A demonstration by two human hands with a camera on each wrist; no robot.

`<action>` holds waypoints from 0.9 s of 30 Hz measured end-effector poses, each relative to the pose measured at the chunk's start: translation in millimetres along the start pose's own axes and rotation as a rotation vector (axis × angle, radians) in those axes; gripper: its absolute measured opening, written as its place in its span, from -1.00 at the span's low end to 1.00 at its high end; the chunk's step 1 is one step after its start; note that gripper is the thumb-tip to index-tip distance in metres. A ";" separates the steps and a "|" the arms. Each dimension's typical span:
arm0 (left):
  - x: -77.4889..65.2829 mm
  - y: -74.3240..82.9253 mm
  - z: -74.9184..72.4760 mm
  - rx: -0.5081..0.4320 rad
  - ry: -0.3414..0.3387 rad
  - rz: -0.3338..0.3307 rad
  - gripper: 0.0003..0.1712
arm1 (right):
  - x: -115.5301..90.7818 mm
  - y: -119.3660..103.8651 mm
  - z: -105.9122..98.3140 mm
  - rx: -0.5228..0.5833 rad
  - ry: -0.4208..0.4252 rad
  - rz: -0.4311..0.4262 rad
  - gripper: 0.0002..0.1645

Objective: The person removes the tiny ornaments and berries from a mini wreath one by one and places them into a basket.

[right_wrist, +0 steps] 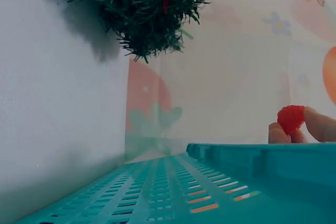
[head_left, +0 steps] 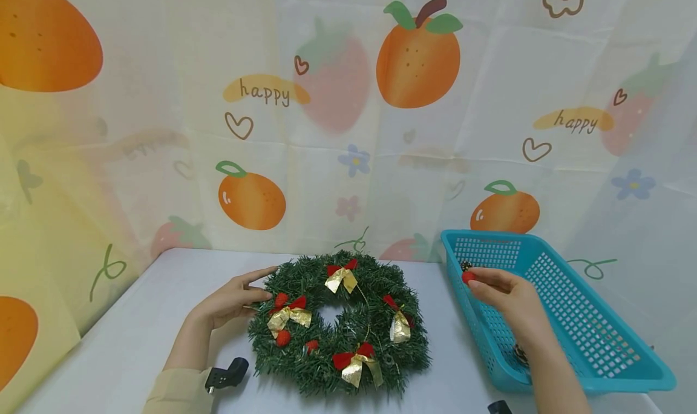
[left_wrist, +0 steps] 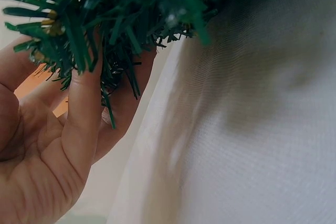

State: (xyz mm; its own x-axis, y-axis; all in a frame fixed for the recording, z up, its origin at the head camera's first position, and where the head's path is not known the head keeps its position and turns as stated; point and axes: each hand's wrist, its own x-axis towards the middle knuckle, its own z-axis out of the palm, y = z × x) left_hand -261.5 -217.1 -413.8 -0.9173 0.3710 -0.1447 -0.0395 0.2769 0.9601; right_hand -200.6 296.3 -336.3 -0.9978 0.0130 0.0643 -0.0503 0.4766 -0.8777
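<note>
A green Christmas wreath (head_left: 272,365) with red and gold bows lies on the white table. Several red berries sit among its branches on the left side. My left hand (head_left: 231,299) holds the wreath's left edge; in the left wrist view its fingers (left_wrist: 84,108) reach in among the green strands, which hide their tips. Between thumb and fingertips my right hand (head_left: 509,299) pinches a small bumpy red berry (head_left: 467,277), also visible as a red berry (right_wrist: 291,118) in the right wrist view. That hand is over the left side of a turquoise basket (head_left: 604,385).
Pine cones (head_left: 520,354) lie inside the basket, partly hidden by the right arm. A fruit-printed cloth (head_left: 348,178) hangs behind the table (head_left: 136,341). Black wrist-camera parts (head_left: 227,374) show beside the left sleeve.
</note>
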 end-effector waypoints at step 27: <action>-0.8 2.0 1.2 -0.008 0.002 -0.007 -0.12 | 6.6 9.6 -17.7 0.109 0.009 0.059 -0.16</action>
State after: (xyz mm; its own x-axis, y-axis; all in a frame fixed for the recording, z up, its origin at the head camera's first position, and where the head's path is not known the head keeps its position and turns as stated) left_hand -260.4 -215.7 -412.0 -0.9176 0.3677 -0.1509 -0.0488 0.2726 0.9609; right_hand -206.9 316.4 -335.9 -0.9988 0.0465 0.0149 0.0037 0.3766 -0.9264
